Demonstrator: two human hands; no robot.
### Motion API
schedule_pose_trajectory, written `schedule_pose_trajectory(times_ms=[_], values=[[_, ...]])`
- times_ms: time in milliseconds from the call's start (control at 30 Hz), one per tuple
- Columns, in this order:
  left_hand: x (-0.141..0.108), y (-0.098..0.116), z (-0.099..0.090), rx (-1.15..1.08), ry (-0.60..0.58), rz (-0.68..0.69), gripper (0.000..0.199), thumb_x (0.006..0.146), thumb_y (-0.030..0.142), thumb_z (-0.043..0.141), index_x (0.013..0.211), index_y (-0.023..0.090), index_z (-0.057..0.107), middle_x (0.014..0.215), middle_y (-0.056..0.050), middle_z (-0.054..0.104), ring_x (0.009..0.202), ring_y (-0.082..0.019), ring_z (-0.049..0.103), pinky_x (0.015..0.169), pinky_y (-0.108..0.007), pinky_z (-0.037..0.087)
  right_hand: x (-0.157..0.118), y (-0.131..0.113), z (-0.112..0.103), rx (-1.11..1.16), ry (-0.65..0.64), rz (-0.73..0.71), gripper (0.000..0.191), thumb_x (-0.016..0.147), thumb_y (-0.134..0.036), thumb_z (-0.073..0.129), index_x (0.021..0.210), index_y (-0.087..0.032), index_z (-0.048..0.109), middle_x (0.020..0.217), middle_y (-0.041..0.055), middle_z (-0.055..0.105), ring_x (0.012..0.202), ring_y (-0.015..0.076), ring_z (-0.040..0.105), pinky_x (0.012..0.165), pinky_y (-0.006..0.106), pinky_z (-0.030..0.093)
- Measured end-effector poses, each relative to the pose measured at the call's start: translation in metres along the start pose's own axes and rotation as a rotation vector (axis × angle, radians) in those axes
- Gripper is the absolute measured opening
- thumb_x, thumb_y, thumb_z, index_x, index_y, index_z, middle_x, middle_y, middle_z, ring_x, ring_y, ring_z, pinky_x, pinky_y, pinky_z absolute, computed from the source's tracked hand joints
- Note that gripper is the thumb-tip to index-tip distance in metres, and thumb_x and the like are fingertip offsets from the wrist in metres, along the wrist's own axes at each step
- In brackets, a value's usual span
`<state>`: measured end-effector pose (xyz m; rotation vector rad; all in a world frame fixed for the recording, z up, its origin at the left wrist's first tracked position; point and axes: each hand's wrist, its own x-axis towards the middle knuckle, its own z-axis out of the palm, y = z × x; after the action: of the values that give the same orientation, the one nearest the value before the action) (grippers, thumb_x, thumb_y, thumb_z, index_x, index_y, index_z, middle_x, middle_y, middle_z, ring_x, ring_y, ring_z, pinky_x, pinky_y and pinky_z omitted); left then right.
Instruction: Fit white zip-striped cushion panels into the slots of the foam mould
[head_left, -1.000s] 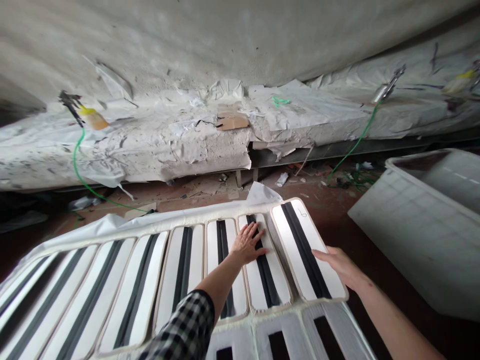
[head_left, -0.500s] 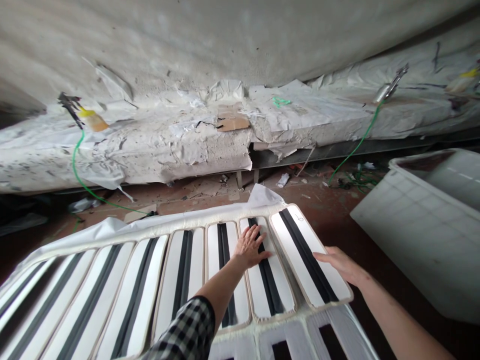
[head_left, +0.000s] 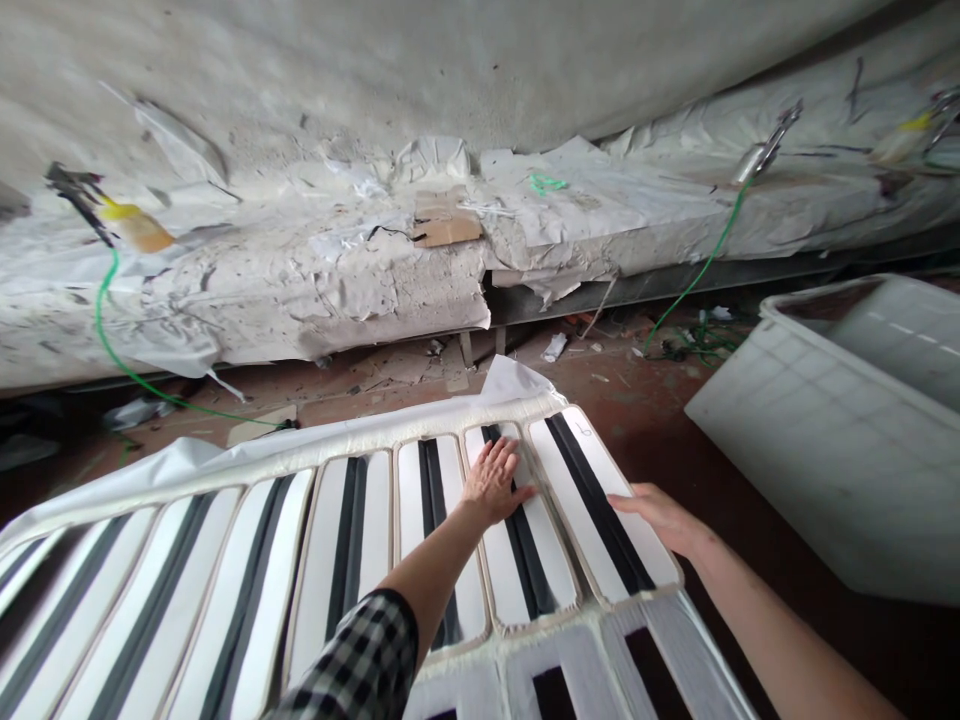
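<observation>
White padded panels, each with a dark lengthwise stripe, lie side by side on a pale frame. My left hand (head_left: 491, 482) rests with spread fingers on the second panel from the right (head_left: 517, 590). On the right edge of the end panel (head_left: 581, 470), my right hand (head_left: 660, 515) has its thumb on top; its other fingers are partly hidden beyond the edge, so its hold cannot be made out. White fabric (head_left: 187, 455) runs along the far side. Below the panels, the grey slatted frame (head_left: 592, 665) shows dark openings.
A large whitish bin (head_left: 817, 420) stands at the right. Beyond the panels is a ledge (head_left: 300, 300) covered in crusted sheeting, with a spray gun (head_left: 135, 222) at left, another (head_left: 765, 150) at right, green hoses and a cardboard piece (head_left: 447, 218). Scraps litter the floor.
The whole view has shifted, so the panels and ledge appear slightly further left and higher. Both hands stay at the same two panels.
</observation>
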<state>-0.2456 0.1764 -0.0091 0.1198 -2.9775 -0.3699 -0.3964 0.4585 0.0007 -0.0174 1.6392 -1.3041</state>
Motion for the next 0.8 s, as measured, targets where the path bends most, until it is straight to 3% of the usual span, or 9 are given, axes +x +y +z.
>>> schedule_pose_trajectory(times_ms=[300, 467, 600, 800], values=[[0.009, 0.016, -0.001, 0.01, 0.058, -0.091, 0.07, 0.084, 0.067, 0.063, 0.129, 0.015, 0.054, 0.144, -0.015, 0.052, 0.14, -0.031, 0.04, 0.12, -0.053, 0.029, 0.029, 0.015, 0.014, -0.04, 0.176, -0.012, 0.04, 0.06, -0.039, 0.083, 0.087, -0.011, 0.074, 0.078, 0.0101, 0.077, 0.072, 0.026, 0.072, 0.062, 0.031, 0.054], [0.011, 0.02, -0.005, 0.057, 0.033, -0.08, 0.067, 0.085, 0.065, 0.064, 0.135, 0.023, 0.054, 0.144, -0.012, 0.052, 0.138, -0.032, 0.04, 0.118, -0.056, 0.03, 0.034, 0.015, 0.018, -0.114, 0.267, -0.056, 0.035, 0.061, -0.035, 0.083, 0.085, -0.012, 0.075, 0.075, 0.0082, 0.076, 0.072, 0.0242, 0.071, 0.06, 0.028, 0.052], [0.009, 0.019, -0.001, 0.065, 0.002, -0.059, 0.064, 0.09, 0.065, 0.054, 0.14, 0.026, 0.051, 0.152, -0.008, 0.044, 0.143, -0.033, 0.034, 0.12, -0.059, 0.025, 0.036, 0.013, 0.016, -0.134, 0.254, -0.059, 0.031, 0.063, -0.033, 0.081, 0.083, -0.011, 0.075, 0.077, 0.0101, 0.076, 0.073, 0.0255, 0.072, 0.062, 0.03, 0.054], [0.01, 0.015, 0.011, 0.039, -0.04, -0.002, 0.068, 0.096, 0.062, 0.042, 0.149, 0.021, 0.04, 0.158, -0.004, 0.035, 0.15, -0.03, 0.021, 0.124, -0.057, 0.016, 0.036, 0.018, 0.021, -0.245, 0.321, -0.058, 0.025, 0.07, -0.033, 0.075, 0.084, -0.012, 0.074, 0.078, 0.0096, 0.076, 0.078, 0.0253, 0.072, 0.064, 0.029, 0.053]])
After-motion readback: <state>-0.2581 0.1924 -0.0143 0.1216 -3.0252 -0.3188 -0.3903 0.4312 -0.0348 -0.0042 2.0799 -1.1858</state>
